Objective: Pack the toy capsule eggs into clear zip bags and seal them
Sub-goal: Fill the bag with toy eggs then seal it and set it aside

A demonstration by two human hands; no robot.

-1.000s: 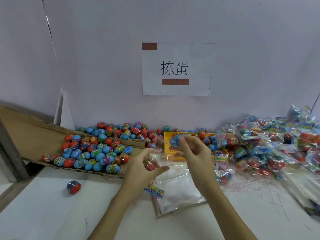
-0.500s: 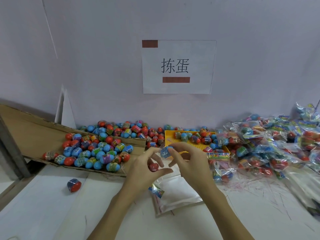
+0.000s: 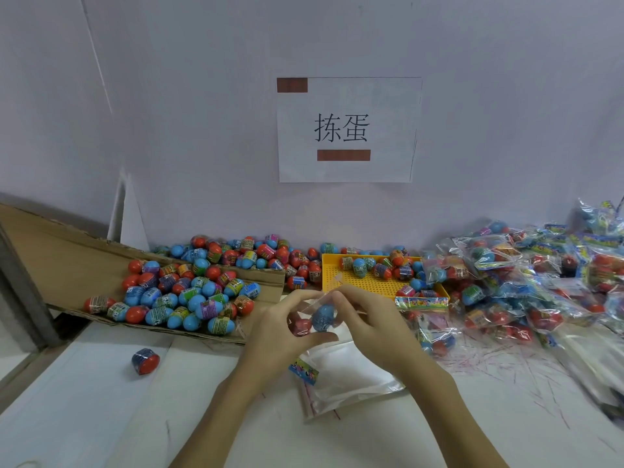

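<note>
White surface (image 3: 101, 417) carries a cardboard flap (image 3: 60, 265) heaped with capsule eggs (image 3: 189, 292). Left hand (image 3: 283, 336) and right hand (image 3: 368, 319) each pinch a clear zip bag (image 3: 315, 307) holding a blue egg (image 3: 323, 318) and a red egg (image 3: 300, 326).

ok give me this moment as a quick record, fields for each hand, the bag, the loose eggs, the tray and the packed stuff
left hand: left hand pinches the clear bag from the left
right hand: right hand pinches the same bag from the right
bag contents: a blue egg and a red egg show through it
loose eggs: heap on the cardboard; one stray egg lies alone on the table
tray: yellow tray, a few eggs at its far side
empty bags: flat stack under the hands
packed: filled bags piled on the right
</note>
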